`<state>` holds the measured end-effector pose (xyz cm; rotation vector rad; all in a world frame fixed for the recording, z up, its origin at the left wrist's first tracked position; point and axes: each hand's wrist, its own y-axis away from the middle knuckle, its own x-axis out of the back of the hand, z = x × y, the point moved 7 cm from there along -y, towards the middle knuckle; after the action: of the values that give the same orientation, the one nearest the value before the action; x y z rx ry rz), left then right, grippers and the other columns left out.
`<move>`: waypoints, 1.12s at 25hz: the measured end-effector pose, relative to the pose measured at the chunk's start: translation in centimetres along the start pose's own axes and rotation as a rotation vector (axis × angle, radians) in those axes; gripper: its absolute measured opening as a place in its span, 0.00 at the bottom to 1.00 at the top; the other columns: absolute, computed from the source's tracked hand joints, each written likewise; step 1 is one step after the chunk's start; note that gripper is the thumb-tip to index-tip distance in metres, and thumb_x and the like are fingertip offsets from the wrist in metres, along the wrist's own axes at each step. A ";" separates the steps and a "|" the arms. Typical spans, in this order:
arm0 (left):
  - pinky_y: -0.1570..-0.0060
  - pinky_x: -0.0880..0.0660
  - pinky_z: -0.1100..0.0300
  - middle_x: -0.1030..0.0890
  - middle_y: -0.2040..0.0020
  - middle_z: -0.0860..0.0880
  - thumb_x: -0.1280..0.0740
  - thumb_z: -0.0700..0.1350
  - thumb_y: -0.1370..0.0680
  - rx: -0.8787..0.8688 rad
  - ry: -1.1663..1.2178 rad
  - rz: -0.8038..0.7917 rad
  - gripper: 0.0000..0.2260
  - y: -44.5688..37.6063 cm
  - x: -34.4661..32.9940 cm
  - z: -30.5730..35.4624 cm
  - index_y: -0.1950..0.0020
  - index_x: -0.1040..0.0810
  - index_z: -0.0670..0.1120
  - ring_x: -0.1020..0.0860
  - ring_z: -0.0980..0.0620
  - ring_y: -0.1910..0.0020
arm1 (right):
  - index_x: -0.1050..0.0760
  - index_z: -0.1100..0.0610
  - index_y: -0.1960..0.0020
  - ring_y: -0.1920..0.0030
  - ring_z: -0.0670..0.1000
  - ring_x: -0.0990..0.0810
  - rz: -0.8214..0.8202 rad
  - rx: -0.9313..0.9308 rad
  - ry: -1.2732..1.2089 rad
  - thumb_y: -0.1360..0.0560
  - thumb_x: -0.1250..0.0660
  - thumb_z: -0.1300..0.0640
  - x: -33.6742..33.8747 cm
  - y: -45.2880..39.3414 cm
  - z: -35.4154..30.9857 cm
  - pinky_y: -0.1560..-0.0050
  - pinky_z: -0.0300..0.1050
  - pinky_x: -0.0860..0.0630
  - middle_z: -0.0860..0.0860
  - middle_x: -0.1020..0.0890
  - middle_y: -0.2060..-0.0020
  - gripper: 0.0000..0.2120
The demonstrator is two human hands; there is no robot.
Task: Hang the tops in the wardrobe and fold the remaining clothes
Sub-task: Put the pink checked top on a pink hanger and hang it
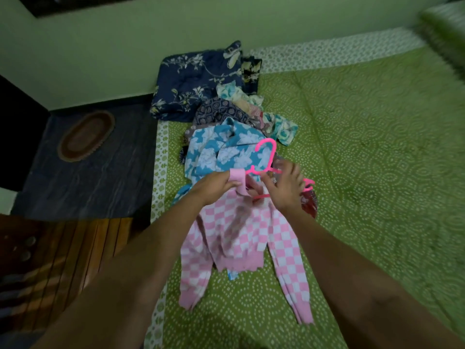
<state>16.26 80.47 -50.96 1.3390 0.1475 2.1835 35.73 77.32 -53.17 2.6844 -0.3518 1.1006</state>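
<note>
Two bare, sleeveless forearms

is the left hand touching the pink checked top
Touching. The head view shows the left hand pinching the collar of the pink checked top, fingers curled round the fabric.

pink-white checked sweater (241,238), pink hanger (267,157), green dotted bedsheet (364,147)

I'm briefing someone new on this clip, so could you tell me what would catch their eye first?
Front and centre, a pink checked top hangs over the green bedspread, the left hand gripping its collar while the right hand works a pink hanger at the neck. Just behind lies a heap of clothes, topped by a blue floral garment, with a navy floral pillow against the wall.
</note>
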 end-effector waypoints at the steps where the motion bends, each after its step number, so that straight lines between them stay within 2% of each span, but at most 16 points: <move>1: 0.59 0.35 0.58 0.22 0.47 0.43 0.39 0.53 0.19 0.010 0.034 0.028 0.15 1.0 1.3 1.2 0.44 0.25 0.42 0.27 0.49 0.54 | 0.30 0.57 0.40 0.39 0.56 0.33 0.102 -0.035 0.047 0.24 0.38 0.44 1.3 1.6 0.4 0.40 0.55 0.37 0.55 0.29 0.41 0.20; 2: 0.58 0.35 0.58 0.22 0.46 0.42 0.40 0.53 0.19 0.008 0.049 0.044 0.15 2.1 2.6 2.4 0.45 0.26 0.41 0.26 0.48 0.53 | 0.29 0.59 0.41 0.39 0.60 0.31 0.133 -0.017 0.077 0.25 0.41 0.45 2.2 3.3 0.3 0.42 0.56 0.35 0.58 0.28 0.40 0.20; 4: 0.58 0.36 0.58 0.24 0.51 0.42 0.42 0.52 0.18 -0.005 0.017 0.035 0.13 4.2 5.1 4.8 0.50 0.28 0.42 0.26 0.45 0.52 | 0.24 0.57 0.47 0.44 0.62 0.27 0.005 0.202 0.129 0.28 0.49 0.47 2.0 6.3 -1.6 0.48 0.55 0.31 0.57 0.22 0.45 0.21; 5: 0.58 0.36 0.58 0.25 0.53 0.43 0.43 0.52 0.18 -0.019 -0.016 0.031 0.13 5.4 6.3 6.2 0.51 0.29 0.42 0.26 0.45 0.53 | 0.22 0.56 0.49 0.46 0.62 0.25 -0.052 0.332 0.160 0.29 0.50 0.49 1.4 7.4 -2.8 0.51 0.54 0.29 0.56 0.20 0.47 0.21; 7: 0.57 0.35 0.57 0.26 0.55 0.46 0.44 0.51 0.17 -0.037 -0.062 0.037 0.14 7.7 8.6 8.4 0.49 0.28 0.41 0.26 0.47 0.54 | 0.20 0.54 0.47 0.47 0.62 0.22 -0.077 0.438 0.209 0.26 0.48 0.50 1.8 8.8 -5.3 0.53 0.53 0.28 0.54 0.18 0.47 0.20; 11: 0.59 0.37 0.58 0.27 0.56 0.48 0.43 0.50 0.18 -0.090 -0.113 0.113 0.12 12.8 12.6 11.6 0.50 0.28 0.42 0.29 0.50 0.57 | 0.23 0.52 0.41 0.40 0.60 0.26 -0.085 0.386 0.432 0.21 0.42 0.51 3.1 10.5 -7.3 0.43 0.54 0.31 0.56 0.20 0.45 0.13; 14: 0.64 0.38 0.59 0.28 0.62 0.52 0.41 0.50 0.18 -0.100 -0.119 0.181 0.11 16.3 14.6 11.1 0.57 0.32 0.44 0.30 0.54 0.62 | 0.22 0.50 0.40 0.35 0.55 0.31 -0.136 0.115 0.548 0.20 0.44 0.53 4.8 10.8 -5.0 0.39 0.49 0.36 0.52 0.20 0.42 0.14; 16: 0.68 0.38 0.65 0.30 0.64 0.55 0.40 0.49 0.19 -0.085 -0.079 0.224 0.12 18.4 15.5 9.4 0.60 0.35 0.47 0.32 0.58 0.65 | 0.21 0.52 0.43 0.35 0.53 0.30 -0.021 -0.084 0.506 0.21 0.43 0.57 6.9 11.4 -3.6 0.39 0.48 0.36 0.51 0.20 0.43 0.13; 18: 0.67 0.37 0.69 0.27 0.62 0.54 0.40 0.48 0.18 -0.071 -0.034 0.254 0.10 20.5 15.4 7.7 0.58 0.32 0.46 0.31 0.58 0.62 | 0.21 0.51 0.43 0.36 0.53 0.31 0.090 -0.196 0.398 0.22 0.41 0.59 9.1 12.5 -3.0 0.40 0.50 0.34 0.51 0.20 0.44 0.13; 20: 0.62 0.34 0.73 0.23 0.53 0.51 0.40 0.45 0.18 -0.066 0.028 0.257 0.07 22.3 14.3 6.0 0.46 0.26 0.42 0.27 0.58 0.55 | 0.20 0.53 0.44 0.38 0.55 0.29 0.143 -0.280 0.147 0.24 0.38 0.59 10.9 12.9 -2.9 0.40 0.52 0.32 0.53 0.24 0.43 0.11; 21: 0.59 0.33 0.72 0.23 0.48 0.50 0.40 0.44 0.18 -0.066 0.044 0.268 0.10 23.1 13.7 5.3 0.40 0.26 0.42 0.26 0.56 0.51 | 0.20 0.55 0.45 0.38 0.57 0.28 0.163 -0.319 0.039 0.24 0.37 0.59 11.8 12.8 -2.8 0.41 0.53 0.31 0.54 0.26 0.41 0.11; 23: 0.54 0.33 0.69 0.22 0.43 0.49 0.40 0.45 0.18 -0.070 0.059 0.299 0.13 24.4 12.4 3.8 0.35 0.27 0.45 0.24 0.52 0.45 | 0.18 0.57 0.48 0.38 0.59 0.28 0.236 -0.368 -0.039 0.24 0.36 0.59 14.0 12.7 -2.8 0.41 0.54 0.28 0.56 0.27 0.38 0.10; 26: 0.56 0.33 0.79 0.21 0.49 0.55 0.39 0.40 0.19 -0.081 0.146 0.341 0.09 26.1 11.4 3.7 0.41 0.26 0.51 0.22 0.51 0.45 | 0.17 0.59 0.52 0.42 0.60 0.25 0.305 -0.293 -0.139 0.26 0.33 0.60 16.7 13.0 -3.7 0.43 0.50 0.27 0.60 0.25 0.40 0.07; 28: 0.56 0.33 0.80 0.20 0.57 0.68 0.41 0.35 0.19 -0.132 0.223 0.331 0.22 27.2 11.4 5.5 0.48 0.24 0.65 0.20 0.62 0.51 | 0.21 0.56 0.56 0.46 0.60 0.23 0.323 -0.261 -0.184 0.27 0.33 0.63 17.8 14.0 -4.3 0.48 0.49 0.27 0.58 0.23 0.47 0.04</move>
<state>5.95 62.70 -29.10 1.1073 -0.1425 2.5669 40.97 62.90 -35.98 2.5532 -0.9206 0.8122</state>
